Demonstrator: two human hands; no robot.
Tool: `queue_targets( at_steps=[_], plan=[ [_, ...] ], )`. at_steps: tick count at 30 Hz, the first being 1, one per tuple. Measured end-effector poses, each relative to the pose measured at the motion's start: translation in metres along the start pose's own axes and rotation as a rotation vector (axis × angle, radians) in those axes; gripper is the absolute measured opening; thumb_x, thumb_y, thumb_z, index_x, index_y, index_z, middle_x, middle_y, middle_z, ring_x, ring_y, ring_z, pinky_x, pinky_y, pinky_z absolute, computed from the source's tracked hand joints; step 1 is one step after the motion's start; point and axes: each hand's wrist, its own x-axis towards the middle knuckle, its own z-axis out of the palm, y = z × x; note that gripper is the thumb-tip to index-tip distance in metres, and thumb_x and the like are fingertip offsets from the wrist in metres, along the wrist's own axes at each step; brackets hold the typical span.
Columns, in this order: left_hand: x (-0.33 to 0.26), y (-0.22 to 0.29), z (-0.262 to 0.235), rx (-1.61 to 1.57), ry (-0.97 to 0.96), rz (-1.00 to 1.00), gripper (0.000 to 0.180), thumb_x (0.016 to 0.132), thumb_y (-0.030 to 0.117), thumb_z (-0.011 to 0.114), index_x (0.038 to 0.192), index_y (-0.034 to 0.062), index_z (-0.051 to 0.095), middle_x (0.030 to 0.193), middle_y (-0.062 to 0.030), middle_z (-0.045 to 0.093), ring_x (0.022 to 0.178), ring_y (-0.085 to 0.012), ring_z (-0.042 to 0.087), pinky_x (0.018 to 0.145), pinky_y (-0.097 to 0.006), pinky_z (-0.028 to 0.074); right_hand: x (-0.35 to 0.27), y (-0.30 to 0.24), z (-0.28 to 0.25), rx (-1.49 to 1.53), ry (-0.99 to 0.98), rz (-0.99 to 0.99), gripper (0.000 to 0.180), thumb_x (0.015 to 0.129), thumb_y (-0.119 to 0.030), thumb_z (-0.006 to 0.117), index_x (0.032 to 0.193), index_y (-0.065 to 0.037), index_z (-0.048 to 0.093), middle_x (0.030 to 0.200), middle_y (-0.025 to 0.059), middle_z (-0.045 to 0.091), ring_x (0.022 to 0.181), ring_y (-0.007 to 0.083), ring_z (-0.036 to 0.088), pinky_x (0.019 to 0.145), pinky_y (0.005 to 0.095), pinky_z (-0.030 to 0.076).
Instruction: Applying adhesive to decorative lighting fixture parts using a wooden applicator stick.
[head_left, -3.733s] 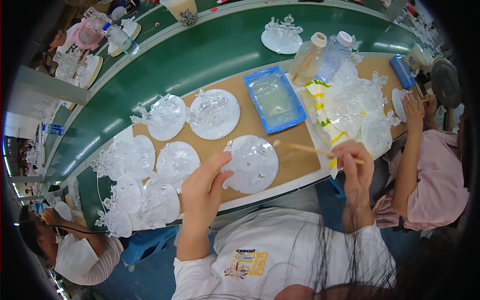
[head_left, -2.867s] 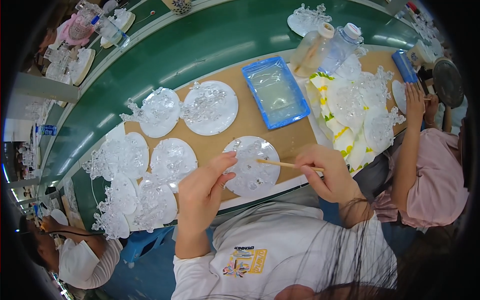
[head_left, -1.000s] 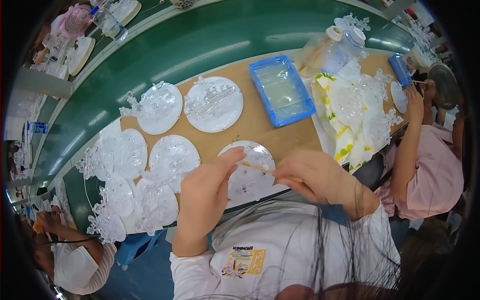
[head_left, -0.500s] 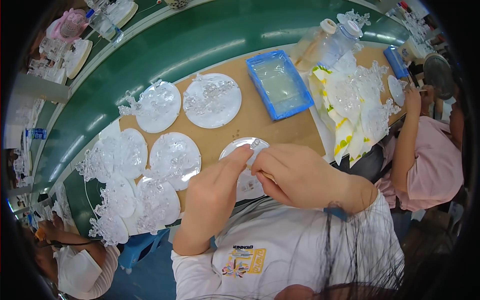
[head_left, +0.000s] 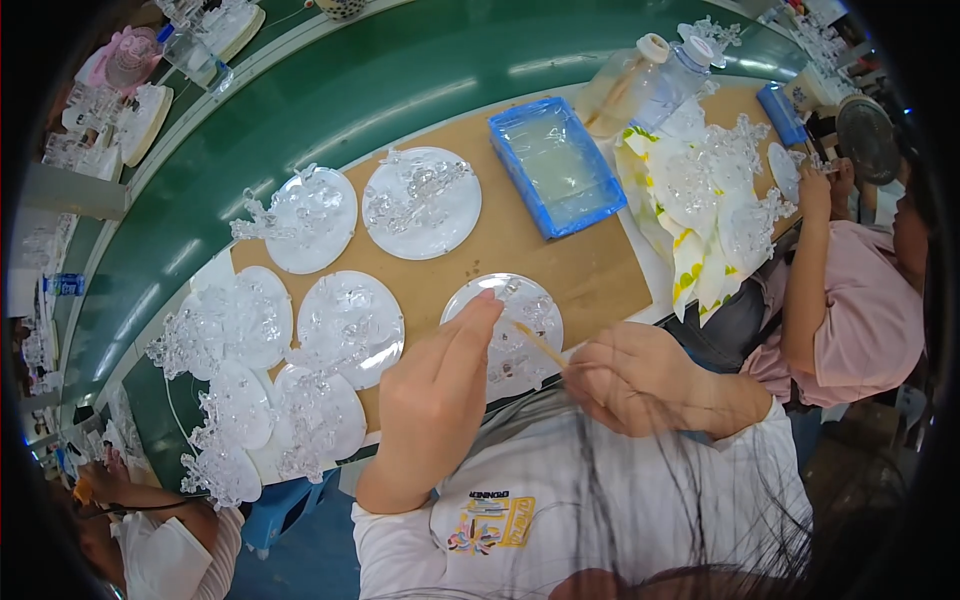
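Note:
In front of me lies a round white disc point(head_left: 543, 318) with clear plastic pieces on it. My left hand point(head_left: 432, 378) is closed at its left side, fingertips together beside a small clear piece near the far rim. What those fingers hold is hidden. Closed around a thin wooden stick point(head_left: 541, 344), my right hand point(head_left: 640, 380) is at the disc's near right edge. The stick's tip points left over the disc. More discs with clear plastic pieces, such as this one point(head_left: 421, 203), lie to the left, some overlapping.
A blue-edged tray point(head_left: 557, 168) stands beyond the disc on brown board point(head_left: 590, 285). Two clear bottles point(head_left: 626, 85) stand far right, near clear parts on a patterned sheet point(head_left: 690, 262). People work at both sides; one wears a pink top point(head_left: 862, 305).
My right hand has moved right and toward me, away from my left hand, with the stick now showing. More of the disc is uncovered. My left hand has barely moved.

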Motion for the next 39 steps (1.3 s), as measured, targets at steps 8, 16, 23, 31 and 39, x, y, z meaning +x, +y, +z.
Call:
queue_targets(
  at_steps=[8,16,23,31,39],
  plan=[
    [-0.009,0.006,0.001,0.173,0.120,-0.046,0.035,0.075,-0.007,0.067,0.109,0.0032,0.064,0.092,-0.0112,0.070,0.062,-0.0223,0.063,0.055,-0.031,0.049,-0.027,0.005,0.011,0.037,0.122,0.005,0.019,0.070,-0.005,0.069,0.085,-0.006,0.057,0.078,0.0060,0.059,0.067,0.0235,0.059,0.059,0.0327,0.048],
    [-0.009,0.004,0.000,0.055,0.128,-0.110,0.033,0.073,-0.008,0.068,0.104,0.0048,0.067,0.095,-0.0098,0.070,0.067,-0.0241,0.062,0.060,-0.031,0.050,-0.061,0.018,0.031,0.382,0.318,0.245,0.005,0.081,0.001,0.061,0.086,-0.002,0.060,0.079,0.0102,0.065,0.064,0.0262,0.062,0.057,0.0320,0.050],
    [-0.003,-0.007,-0.009,-0.270,-0.042,-0.156,0.033,0.071,-0.013,0.065,0.099,0.0036,0.067,0.107,-0.0085,0.069,0.087,-0.0219,0.056,0.066,-0.028,0.047,-0.091,0.032,0.039,0.645,0.457,0.437,0.009,0.090,-0.004,0.052,0.086,0.001,0.058,0.075,0.0127,0.067,0.063,0.0208,0.063,0.057,0.0281,0.049],
    [-0.004,-0.011,0.000,-0.341,0.133,-0.244,0.029,0.073,-0.013,0.064,0.098,0.0018,0.066,0.102,-0.0089,0.069,0.085,-0.0185,0.055,0.065,-0.025,0.044,-0.037,0.074,-0.014,0.372,0.997,0.256,0.015,0.097,-0.009,0.046,0.086,-0.002,0.053,0.072,0.0103,0.059,0.066,0.0147,0.057,0.060,0.0260,0.045],
    [0.001,-0.008,0.002,-0.290,0.131,-0.288,0.026,0.073,-0.010,0.066,0.096,0.0013,0.066,0.102,-0.0092,0.069,0.085,-0.0176,0.055,0.063,-0.025,0.043,-0.020,0.093,-0.017,0.198,0.714,0.385,0.012,0.096,-0.010,0.050,0.089,-0.001,0.054,0.074,0.0074,0.058,0.064,0.0132,0.055,0.060,0.0257,0.044]
  ],
)
